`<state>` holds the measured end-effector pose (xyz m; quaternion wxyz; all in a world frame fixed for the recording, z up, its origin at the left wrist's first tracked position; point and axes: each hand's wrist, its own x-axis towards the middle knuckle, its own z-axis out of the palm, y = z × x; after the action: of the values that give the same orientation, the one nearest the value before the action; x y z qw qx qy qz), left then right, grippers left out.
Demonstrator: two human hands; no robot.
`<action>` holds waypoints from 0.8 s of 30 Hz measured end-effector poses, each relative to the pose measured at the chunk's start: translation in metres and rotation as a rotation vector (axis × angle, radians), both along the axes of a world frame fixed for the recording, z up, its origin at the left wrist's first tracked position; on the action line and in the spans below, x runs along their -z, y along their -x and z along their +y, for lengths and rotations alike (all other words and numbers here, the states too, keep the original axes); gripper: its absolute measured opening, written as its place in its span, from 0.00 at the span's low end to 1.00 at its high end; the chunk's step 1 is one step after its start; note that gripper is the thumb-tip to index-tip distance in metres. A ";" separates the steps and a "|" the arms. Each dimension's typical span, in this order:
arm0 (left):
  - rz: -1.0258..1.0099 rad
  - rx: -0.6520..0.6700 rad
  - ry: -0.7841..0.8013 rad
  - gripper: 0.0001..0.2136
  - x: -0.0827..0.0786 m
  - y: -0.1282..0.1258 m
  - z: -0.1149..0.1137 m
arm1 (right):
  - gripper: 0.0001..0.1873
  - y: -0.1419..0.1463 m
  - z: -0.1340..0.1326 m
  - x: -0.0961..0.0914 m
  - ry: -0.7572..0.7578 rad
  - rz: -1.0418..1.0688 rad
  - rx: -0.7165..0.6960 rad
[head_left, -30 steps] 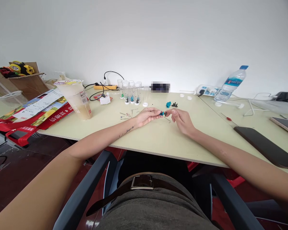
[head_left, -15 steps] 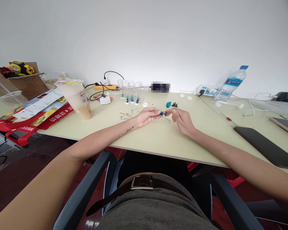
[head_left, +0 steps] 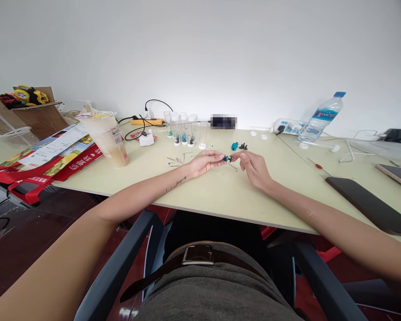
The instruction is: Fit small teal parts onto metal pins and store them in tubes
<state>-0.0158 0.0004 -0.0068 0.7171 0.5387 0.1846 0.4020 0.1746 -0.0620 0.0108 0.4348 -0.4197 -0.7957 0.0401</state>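
Note:
My left hand (head_left: 205, 163) pinches a small shiny blue metal part (head_left: 226, 158) between thumb and fingers, just above the table. A dark piece shows at the part's right end. My right hand (head_left: 255, 168) reaches in from the right with its index finger stretched to that dark end, seemingly touching it; the thumb stands apart and the other fingers are curled. Below the hands lies a thin L-shaped hex key (head_left: 233, 166). Behind them sit several blue parts (head_left: 234, 146) beside a group of black screws (head_left: 243, 146).
Clear tubes (head_left: 183, 129) holding small parts stand behind my left hand. Thin metal tools (head_left: 175, 162) lie near my left wrist. A drink cup (head_left: 103, 138) stands at left, with a tilted water bottle (head_left: 322, 117) at back right and a dark phone (head_left: 370, 205) by my right forearm.

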 end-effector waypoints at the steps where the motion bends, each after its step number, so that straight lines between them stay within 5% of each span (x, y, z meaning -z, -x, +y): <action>1: 0.001 -0.002 -0.001 0.06 0.000 0.000 0.000 | 0.29 0.000 0.000 0.000 0.001 0.001 0.002; 24: 0.020 0.033 0.006 0.06 -0.001 0.000 -0.002 | 0.17 0.000 0.007 0.004 0.103 -0.124 0.017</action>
<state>-0.0155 -0.0017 -0.0062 0.7232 0.5436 0.1839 0.3843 0.1750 -0.0551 0.0071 0.3631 -0.4499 -0.8143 0.0511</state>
